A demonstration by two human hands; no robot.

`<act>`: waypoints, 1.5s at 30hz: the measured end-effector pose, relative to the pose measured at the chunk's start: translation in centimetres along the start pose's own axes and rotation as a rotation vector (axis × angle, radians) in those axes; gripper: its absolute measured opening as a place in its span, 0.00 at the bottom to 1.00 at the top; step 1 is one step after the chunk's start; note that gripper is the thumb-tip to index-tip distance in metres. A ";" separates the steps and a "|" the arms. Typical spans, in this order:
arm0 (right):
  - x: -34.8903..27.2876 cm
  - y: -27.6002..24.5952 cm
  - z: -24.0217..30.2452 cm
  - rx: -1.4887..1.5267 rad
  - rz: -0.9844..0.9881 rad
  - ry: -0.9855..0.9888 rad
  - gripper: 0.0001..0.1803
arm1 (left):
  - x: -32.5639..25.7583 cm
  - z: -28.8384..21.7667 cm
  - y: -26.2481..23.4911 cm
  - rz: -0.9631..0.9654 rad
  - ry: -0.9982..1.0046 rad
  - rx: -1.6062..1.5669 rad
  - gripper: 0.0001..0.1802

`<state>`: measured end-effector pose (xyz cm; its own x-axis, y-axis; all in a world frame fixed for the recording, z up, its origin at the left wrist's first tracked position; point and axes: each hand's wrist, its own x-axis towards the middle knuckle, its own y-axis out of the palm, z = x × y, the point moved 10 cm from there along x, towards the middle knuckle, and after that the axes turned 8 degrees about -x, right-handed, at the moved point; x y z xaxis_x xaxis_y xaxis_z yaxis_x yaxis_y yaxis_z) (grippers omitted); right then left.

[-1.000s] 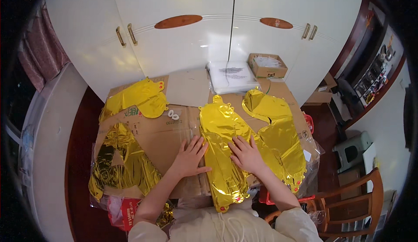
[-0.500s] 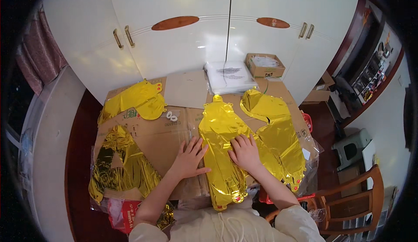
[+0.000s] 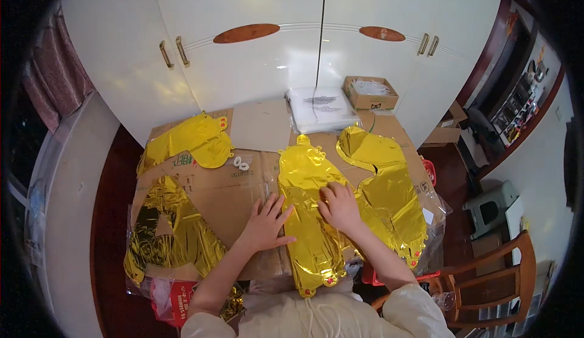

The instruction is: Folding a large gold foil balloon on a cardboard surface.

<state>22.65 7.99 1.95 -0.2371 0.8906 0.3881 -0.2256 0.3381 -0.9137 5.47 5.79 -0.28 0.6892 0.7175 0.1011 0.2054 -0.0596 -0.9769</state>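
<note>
A flat, uninflated gold foil balloon lies lengthwise in front of me, its near end reaching the table's front edge. My left hand rests open along its left side, fingers spread and their tips on the foil's edge. On the balloon's right half, my right hand presses down with loosely bent fingers. Another flat gold balloon lies to the right, partly under the middle one. At the far left is a third gold balloon, and a crumpled gold foil piece lies nearer on the left.
Cardboard covers the table. Two small white rings lie left of centre. At the back are a stack of clear plastic bags and a small carton, against white cabinets. A wooden chair stands at the right.
My right hand has shifted slightly up and left on the foil, and its fingers have gone from spread to more bent. My left hand has stayed nearly in place.
</note>
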 end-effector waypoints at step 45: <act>18.5 15.4 -7.7 0.783 0.594 0.193 0.14 | -0.6 -2.3 -0.6 -0.062 0.040 -0.010 0.46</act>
<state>22.03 31.97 -5.84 -0.3713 0.9077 -0.1956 -0.6957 -0.4115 -0.5888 6.51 3.80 0.63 0.7022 0.6915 0.1694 0.2553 -0.0224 -0.9666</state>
